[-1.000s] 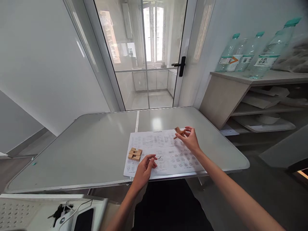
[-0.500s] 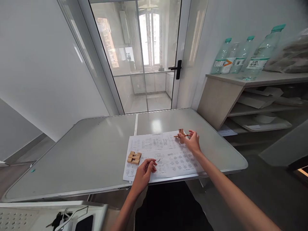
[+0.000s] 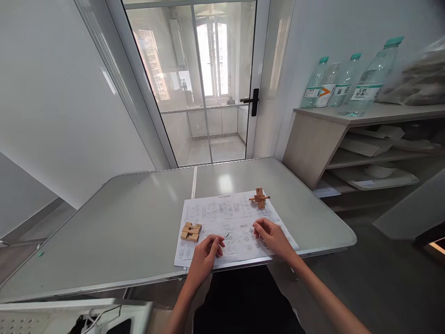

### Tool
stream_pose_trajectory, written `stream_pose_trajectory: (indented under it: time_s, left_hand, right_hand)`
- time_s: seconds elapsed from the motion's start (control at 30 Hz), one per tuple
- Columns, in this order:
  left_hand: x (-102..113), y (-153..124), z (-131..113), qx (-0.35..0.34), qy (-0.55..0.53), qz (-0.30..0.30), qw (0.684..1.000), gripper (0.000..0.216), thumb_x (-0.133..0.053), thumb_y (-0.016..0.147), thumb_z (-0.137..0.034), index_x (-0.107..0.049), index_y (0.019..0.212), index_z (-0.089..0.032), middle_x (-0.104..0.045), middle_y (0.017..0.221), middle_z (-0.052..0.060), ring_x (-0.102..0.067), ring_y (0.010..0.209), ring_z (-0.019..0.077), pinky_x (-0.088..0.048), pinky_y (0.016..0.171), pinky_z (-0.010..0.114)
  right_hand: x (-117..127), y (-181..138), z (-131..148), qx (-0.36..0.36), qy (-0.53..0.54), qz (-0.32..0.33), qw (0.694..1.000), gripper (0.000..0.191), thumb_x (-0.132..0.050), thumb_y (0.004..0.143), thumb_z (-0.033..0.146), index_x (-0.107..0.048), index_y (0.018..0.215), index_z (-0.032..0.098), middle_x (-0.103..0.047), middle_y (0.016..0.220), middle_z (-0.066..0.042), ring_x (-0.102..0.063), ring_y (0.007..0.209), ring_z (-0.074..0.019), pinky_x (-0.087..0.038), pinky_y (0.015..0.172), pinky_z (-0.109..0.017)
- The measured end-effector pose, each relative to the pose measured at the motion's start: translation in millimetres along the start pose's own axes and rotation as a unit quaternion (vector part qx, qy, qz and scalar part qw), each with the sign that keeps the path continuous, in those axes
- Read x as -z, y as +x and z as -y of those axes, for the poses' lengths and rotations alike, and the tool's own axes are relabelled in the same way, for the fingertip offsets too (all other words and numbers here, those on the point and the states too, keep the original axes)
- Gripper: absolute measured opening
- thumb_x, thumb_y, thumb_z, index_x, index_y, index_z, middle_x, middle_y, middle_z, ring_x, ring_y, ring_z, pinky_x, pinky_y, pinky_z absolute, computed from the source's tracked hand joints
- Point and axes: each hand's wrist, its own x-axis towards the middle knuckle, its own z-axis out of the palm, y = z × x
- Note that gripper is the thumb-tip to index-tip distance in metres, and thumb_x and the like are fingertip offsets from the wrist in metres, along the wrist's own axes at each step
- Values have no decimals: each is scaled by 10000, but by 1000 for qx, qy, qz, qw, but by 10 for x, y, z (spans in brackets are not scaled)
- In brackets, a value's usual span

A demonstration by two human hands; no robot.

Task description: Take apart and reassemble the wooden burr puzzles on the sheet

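My left hand (image 3: 206, 255) rests at the front edge of a printed sheet (image 3: 212, 208), fingers loosely bent and nothing visible in them. Just left of it lies a flat block of interlocked light wooden pieces (image 3: 191, 232). My right hand (image 3: 272, 235) hovers over or lies on the sheet's right part, its fingers loosely curved and holding nothing that I can see. Beyond that hand, at the sheet's far right corner, sits a cross-shaped assembly of brown wooden pieces (image 3: 260, 199), with a thin stick-like piece running sideways through it. Small diagrams cover the paper.
The sheet lies on a grey table (image 3: 139, 222) with a seam across it. On the right, a shelf unit (image 3: 309, 144) carries several plastic bottles (image 3: 370, 83). A glass door (image 3: 205, 93) stands behind the table. At lower left is a white surface (image 3: 142, 308) with cables.
My right hand has let go of the cross-shaped wooden assembly and drawn back toward me. The assembly stays at the sheet's far corner. My left hand has hardly moved; the view shifted slightly.
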Motion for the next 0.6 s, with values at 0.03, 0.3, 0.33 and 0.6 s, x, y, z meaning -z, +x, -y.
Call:
stream_pose_trajectory:
  time_s: [0.03,0.3,0.33,0.6]
  left_hand:
    - [-2,0,5,0,-1,1,1000,343,-512,1030,-475,-690,1019,-182,-698,892,48,-610,707,159,-517,704,293]
    - [13,-29,-13,14,12,3,1000,294,-609,978,-465,-686,962,-182,-697,880,45,-635,729,168,-526,725,302]
    - [14,-32,-18,14,15,2,1000,289,-617,973,-463,-685,958,-183,-696,879,43,-639,731,170,-527,728,304]
    - [17,-23,-71,16,49,-6,999,267,-639,954,-450,-667,900,-190,-659,782,19,-638,727,184,-507,724,304]
  right_hand:
    - [3,-1,-2,1,0,5,1000,389,-584,954,595,-644,850,225,-699,715,-19,-650,648,-200,-513,665,-321]
    - [-23,-42,-64,3,-16,5,1000,376,-582,962,586,-642,884,224,-685,726,-14,-648,658,-202,-499,659,-314]
    - [-28,-45,-72,4,-18,4,1000,374,-583,963,584,-645,888,224,-685,728,-14,-651,665,-203,-501,667,-314]
    - [-32,-35,-107,-1,-19,-17,1000,408,-544,979,605,-644,898,218,-687,744,-28,-642,643,-203,-483,621,-304]
